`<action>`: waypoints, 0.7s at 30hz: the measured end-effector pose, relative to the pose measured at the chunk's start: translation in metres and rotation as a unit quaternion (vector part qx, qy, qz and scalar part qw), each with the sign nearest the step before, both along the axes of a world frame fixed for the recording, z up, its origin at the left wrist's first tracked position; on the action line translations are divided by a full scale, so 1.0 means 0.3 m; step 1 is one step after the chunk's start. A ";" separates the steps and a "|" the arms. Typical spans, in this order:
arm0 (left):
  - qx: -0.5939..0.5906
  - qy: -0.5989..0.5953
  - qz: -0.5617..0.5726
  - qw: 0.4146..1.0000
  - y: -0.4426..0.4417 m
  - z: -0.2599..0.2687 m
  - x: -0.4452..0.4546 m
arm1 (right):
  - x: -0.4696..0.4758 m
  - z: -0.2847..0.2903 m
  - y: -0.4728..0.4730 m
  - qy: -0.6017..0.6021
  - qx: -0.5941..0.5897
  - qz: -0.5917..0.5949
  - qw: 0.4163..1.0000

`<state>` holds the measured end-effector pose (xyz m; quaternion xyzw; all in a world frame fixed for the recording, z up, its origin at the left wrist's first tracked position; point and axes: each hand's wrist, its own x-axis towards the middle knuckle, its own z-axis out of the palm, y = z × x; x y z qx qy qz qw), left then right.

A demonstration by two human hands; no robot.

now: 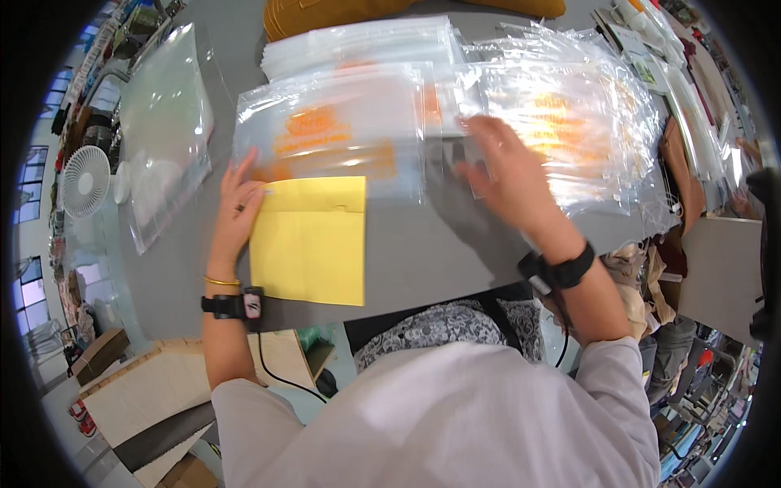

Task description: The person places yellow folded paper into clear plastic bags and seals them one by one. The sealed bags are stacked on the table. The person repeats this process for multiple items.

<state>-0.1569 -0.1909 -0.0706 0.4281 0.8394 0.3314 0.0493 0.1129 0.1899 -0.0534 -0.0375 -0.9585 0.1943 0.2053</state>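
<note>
A folded yellow sheet (308,250), paper or cloth, lies flat near the front of the grey table, with a crease across its upper part. My left hand (238,201) rests along its left edge. The thumb is at the top left corner, and the fingers reach to a clear plastic bag (378,110) with orange print; whether they grip either is unclear. That bag lies just behind the yellow sheet, on a stack of similar bags (366,36). Blurred by motion, my right hand (503,165) has thumb and fingers apart, beside a pile of filled-looking or crumpled clear bags (579,116).
Large clear plastic sleeves (171,122) lie on the table's (427,256) left side, near a small white fan (85,182). A mustard-coloured folded cloth (341,15) is at the back. Garments (634,274) hang or lie off the right edge. Cables run from both wristbands.
</note>
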 end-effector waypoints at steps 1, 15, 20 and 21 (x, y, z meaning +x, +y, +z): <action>0.002 -0.003 0.004 1.000 0.032 -0.027 0.005 | -0.020 -0.022 -0.021 -0.021 0.002 0.011 1.000; 0.096 -0.158 0.032 0.982 0.349 -0.048 -0.071 | -0.354 -0.032 0.148 -0.080 -0.003 -0.159 0.984; 0.092 -0.130 0.108 0.981 0.209 -0.107 0.011 | -0.361 0.008 0.071 -0.130 -0.062 -0.131 0.981; 0.115 -0.124 0.113 0.979 0.176 -0.113 0.023 | -0.358 0.004 0.038 -0.136 -0.061 -0.121 0.981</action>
